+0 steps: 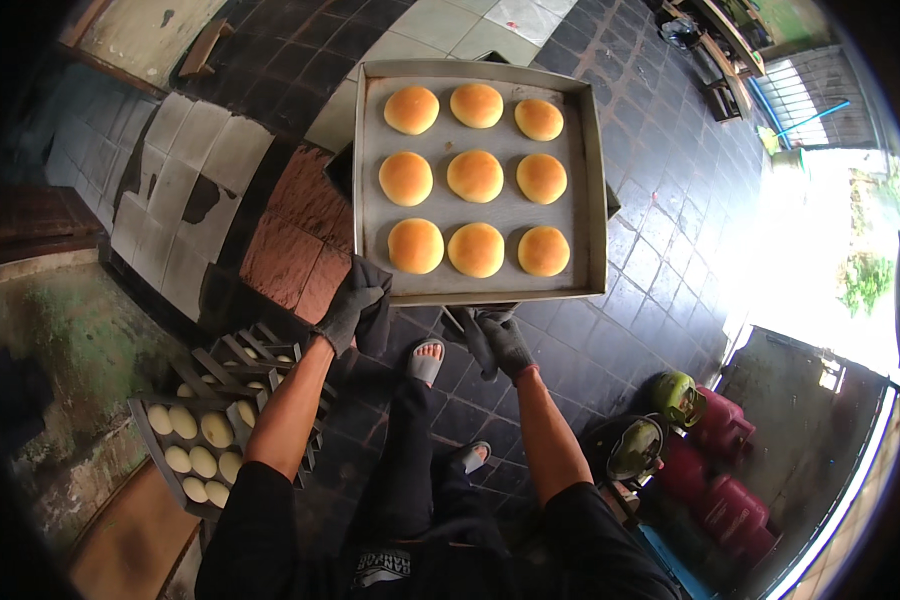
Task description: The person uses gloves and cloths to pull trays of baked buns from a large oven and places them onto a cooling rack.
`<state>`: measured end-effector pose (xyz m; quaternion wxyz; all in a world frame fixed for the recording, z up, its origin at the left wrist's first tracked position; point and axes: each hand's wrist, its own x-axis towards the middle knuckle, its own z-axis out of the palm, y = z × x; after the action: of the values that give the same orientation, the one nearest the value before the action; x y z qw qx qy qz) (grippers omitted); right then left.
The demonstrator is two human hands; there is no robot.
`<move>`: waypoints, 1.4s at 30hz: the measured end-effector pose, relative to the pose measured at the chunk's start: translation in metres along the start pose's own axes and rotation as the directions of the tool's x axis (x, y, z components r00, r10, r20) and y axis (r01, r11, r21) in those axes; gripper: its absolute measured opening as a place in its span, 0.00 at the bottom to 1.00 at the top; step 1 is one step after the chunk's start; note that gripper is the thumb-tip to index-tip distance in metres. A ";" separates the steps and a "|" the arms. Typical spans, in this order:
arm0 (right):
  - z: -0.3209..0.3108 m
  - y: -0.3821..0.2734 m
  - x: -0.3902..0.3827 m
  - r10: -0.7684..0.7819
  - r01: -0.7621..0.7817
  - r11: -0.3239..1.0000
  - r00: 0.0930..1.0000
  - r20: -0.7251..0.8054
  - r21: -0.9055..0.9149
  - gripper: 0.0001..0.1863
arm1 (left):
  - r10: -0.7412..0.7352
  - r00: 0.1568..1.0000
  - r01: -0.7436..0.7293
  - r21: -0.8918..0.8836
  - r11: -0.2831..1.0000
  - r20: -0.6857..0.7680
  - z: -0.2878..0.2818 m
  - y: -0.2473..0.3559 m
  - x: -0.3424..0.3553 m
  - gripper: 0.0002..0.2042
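A square metal baking tray (588, 200) is held out in front of me, with several golden-topped buns (475, 176) spaced in three rows on its surface. My left hand (346, 312), in a dark grey glove, is closed on the tray's near left corner, with a dark cloth (374, 285) between. Under the middle of the near edge, my right hand (507, 345) wears a similar glove and is closed there around another dark cloth (475, 340). The tray hides part of its fingers.
Trays of pale unbaked dough balls (202, 461) sit in a rack at lower left. Several gas cylinders (722, 422), green and pinkish red, stand at lower right beside a dark round container (634, 447). Dark floor tiles (660, 215) run toward a bright doorway (800, 250) on the right.
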<state>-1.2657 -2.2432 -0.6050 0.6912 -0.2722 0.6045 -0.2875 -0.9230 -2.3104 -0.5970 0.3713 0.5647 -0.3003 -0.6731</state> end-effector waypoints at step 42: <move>0.207 0.429 -0.928 -0.052 0.589 0.703 -0.517 -0.854 -0.400 0.20 | 0.055 -0.552 -0.577 -0.428 0.696 0.832 0.425 -0.077 -0.853 0.06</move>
<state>-1.1274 -1.2682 -0.2602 -0.2180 0.0102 0.6885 -0.6916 -1.2795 -1.5594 -0.1247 0.0709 -0.3378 -0.7423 -0.5743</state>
